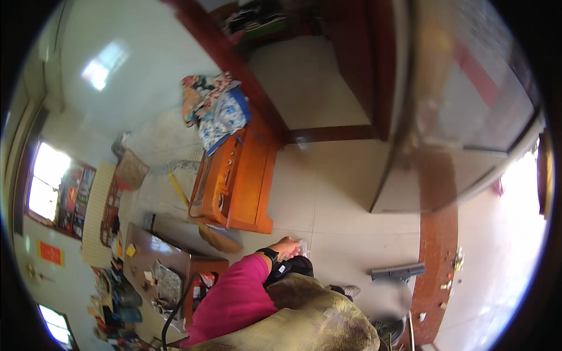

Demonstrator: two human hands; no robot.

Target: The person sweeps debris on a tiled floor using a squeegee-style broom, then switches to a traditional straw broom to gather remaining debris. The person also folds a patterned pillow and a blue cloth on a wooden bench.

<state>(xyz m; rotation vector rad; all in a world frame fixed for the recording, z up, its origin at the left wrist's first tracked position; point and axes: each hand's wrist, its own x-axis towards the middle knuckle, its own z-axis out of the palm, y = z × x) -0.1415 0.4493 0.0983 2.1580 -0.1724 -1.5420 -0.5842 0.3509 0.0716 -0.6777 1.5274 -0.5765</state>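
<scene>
My left hand, below a pink sleeve and a black wristband, is low in front of me with its fingers curled together. At its fingertips is a small translucent, whitish thing, seemingly pinched; its kind is not clear. Below the hand lie black items and a patterned yellow-olive cloth garment that covers my front. My right hand is out of view. A shoe shows beside the garment, on the tiled floor.
An orange wooden cabinet bears folded patterned cloths. At the left stands a brown table with items. A grey floor-tool head lies at the right, near small debris on a brown floor strip. A large glossy panelled piece rises at the right.
</scene>
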